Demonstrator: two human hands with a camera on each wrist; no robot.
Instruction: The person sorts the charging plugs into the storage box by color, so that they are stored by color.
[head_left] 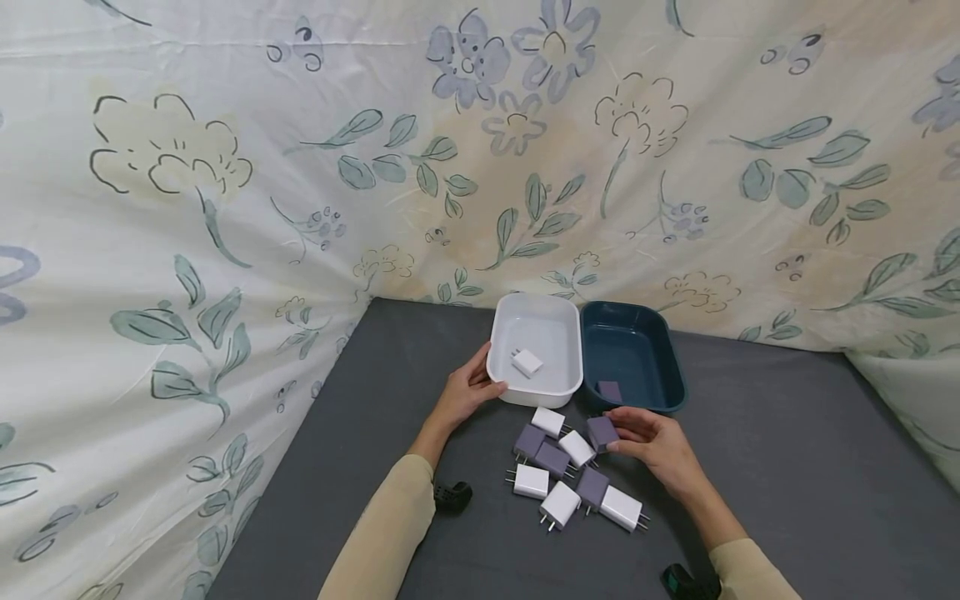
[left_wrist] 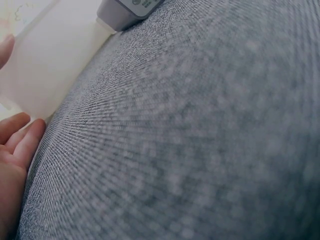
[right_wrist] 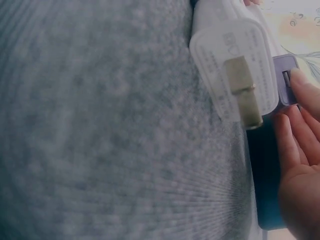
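Note:
My right hand (head_left: 663, 446) pinches a purple charger (head_left: 602, 434) between thumb and fingers, just in front of the dark teal bin (head_left: 637, 346). In the right wrist view the thumb lies by the port of that purple charger (right_wrist: 285, 80). My left hand (head_left: 463, 396) rests against the left side and front corner of the white bin (head_left: 537, 392), its fingers fairly straight. One white charger (head_left: 527, 362) lies in the white bin, and one purple charger (head_left: 609, 391) in the teal bin. Between the hands lie several loose chargers, white (head_left: 532, 481) and purple (head_left: 592, 487).
Both bins stand side by side at the back of the grey tabletop (head_left: 787, 450). Behind them hangs a floral curtain (head_left: 480, 208). A large white charger (right_wrist: 235, 70) with metal prongs is close to the right wrist camera.

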